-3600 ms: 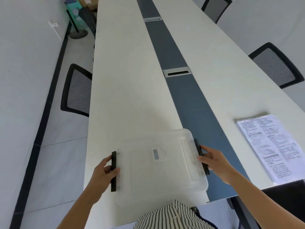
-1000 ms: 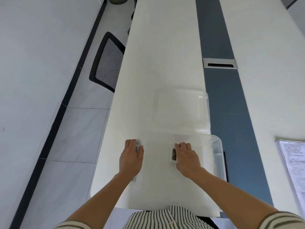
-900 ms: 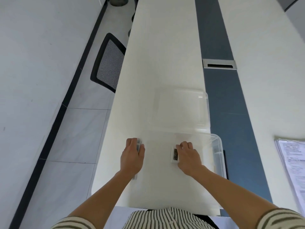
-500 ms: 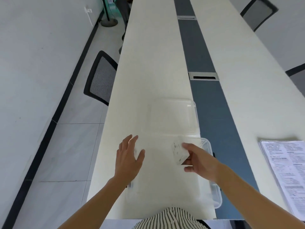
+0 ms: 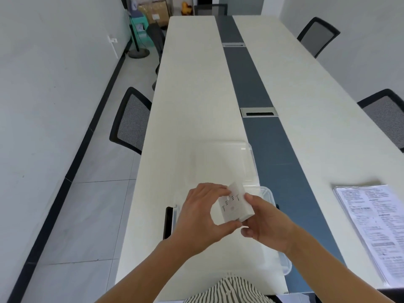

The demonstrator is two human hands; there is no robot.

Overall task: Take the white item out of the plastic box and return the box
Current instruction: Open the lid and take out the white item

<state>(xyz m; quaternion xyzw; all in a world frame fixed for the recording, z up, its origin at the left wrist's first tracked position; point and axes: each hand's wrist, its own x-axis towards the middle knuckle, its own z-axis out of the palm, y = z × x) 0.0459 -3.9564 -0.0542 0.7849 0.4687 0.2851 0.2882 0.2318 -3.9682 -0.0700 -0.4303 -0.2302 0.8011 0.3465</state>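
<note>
Extraction was the step in hand: my left hand (image 5: pixel 200 217) and right hand (image 5: pixel 265 224) each had a closed grip on the white item (image 5: pixel 235 205), raised just above the open plastic box (image 5: pixel 270 194) on the table (image 5: pixel 192 95). Next, I judged, came setting it beside the box, then fetching the lid (image 5: pixel 227 162) lying just beyond.

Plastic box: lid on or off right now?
Off. The box is open under the hands; its clear lid lies flat on the table just beyond.
</note>
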